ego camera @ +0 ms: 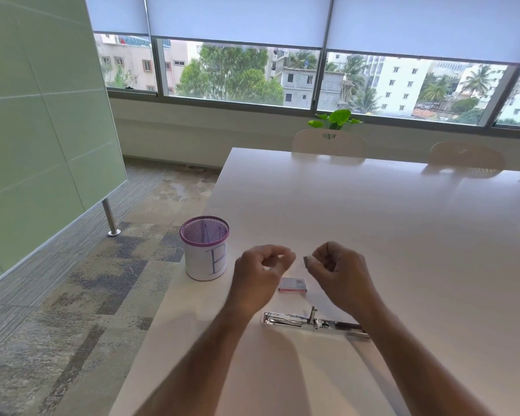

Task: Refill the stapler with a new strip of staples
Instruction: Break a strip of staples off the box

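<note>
Right hand (336,268): raised above the worktop (403,235), fingers (314,259) curled, thumb and forefinger pinching a short grey strip of staples (306,262) at its right end. The strip juts leftward from the fingertips, clear of the surface.

Left hand (260,271): raised at the same height, just beside the right hand, fingers curled loosely inward with thumb and forefinger tips close together. Nothing can be made out between them; the tips stand a small gap away from the free end of the strip, not touching it.

Staple box (293,285): small, pink and white, lying flat on the worktop below and between the two hands, nearer the viewer than the strip.

Stapler (309,321): metal, lying swung fully open on the worktop, nearer still than the box. One half points left, the other runs right and passes under the right forearm; the hinge stands up in the middle. Well apart from the strip and untouched by either hand.

Pen cup (204,247): purple mesh, wrapped in white paper marked with a blue letter B, upright at the left edge of the worktop, left of the left hand.

Chairs (329,142): two pale ones at the far side of the worktop, a green plant (335,118) behind them below the window (237,70).
</note>
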A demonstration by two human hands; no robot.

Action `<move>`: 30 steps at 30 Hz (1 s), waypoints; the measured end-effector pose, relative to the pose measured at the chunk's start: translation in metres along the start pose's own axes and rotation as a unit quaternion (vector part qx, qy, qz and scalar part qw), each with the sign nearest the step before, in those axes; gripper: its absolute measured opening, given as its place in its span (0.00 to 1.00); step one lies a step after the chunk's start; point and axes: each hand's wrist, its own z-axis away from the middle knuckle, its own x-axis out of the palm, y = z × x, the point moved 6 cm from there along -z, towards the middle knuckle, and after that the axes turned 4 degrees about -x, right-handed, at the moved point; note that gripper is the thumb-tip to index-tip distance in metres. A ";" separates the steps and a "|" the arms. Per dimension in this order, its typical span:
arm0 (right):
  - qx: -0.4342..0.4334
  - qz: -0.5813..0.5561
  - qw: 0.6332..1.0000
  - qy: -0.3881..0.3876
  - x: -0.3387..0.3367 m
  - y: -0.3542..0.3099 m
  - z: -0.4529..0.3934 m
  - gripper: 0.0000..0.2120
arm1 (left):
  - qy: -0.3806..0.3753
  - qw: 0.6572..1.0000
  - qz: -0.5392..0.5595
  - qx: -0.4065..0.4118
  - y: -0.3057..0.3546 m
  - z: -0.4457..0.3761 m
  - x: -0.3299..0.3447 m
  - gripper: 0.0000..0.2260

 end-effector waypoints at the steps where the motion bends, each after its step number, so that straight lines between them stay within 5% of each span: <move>1: -0.034 0.015 0.999 0.002 -0.002 -0.009 0.002 0.10 | -0.020 0.997 0.076 -0.015 0.004 0.002 0.002 0.05; 8: -0.117 0.034 0.993 -0.008 -0.005 -0.033 0.011 0.05 | -0.070 0.969 0.234 -0.032 0.012 0.015 0.013 0.07; 12: -0.028 -0.095 0.994 -0.047 -0.005 -0.026 0.009 0.06 | -0.058 0.977 0.206 -0.013 0.011 0.014 0.009 0.11; 16: 0.146 -0.353 0.910 -0.159 0.005 -0.018 0.017 0.07 | -0.054 0.983 0.170 0.041 0.016 0.015 0.005 0.11; 21: 0.170 -0.429 0.854 -0.242 0.008 -0.020 0.020 0.13 | -0.057 0.979 0.156 0.120 0.023 0.016 0.005 0.08; 25: 0.138 -0.410 0.870 -0.236 0.002 -0.022 0.019 0.11 | -0.095 0.973 0.166 0.129 0.024 0.016 0.005 0.10; 30: 0.033 -0.242 0.955 -0.170 -0.010 -0.020 0.017 0.03 | -0.145 0.985 0.025 0.089 0.020 0.012 -0.007 0.05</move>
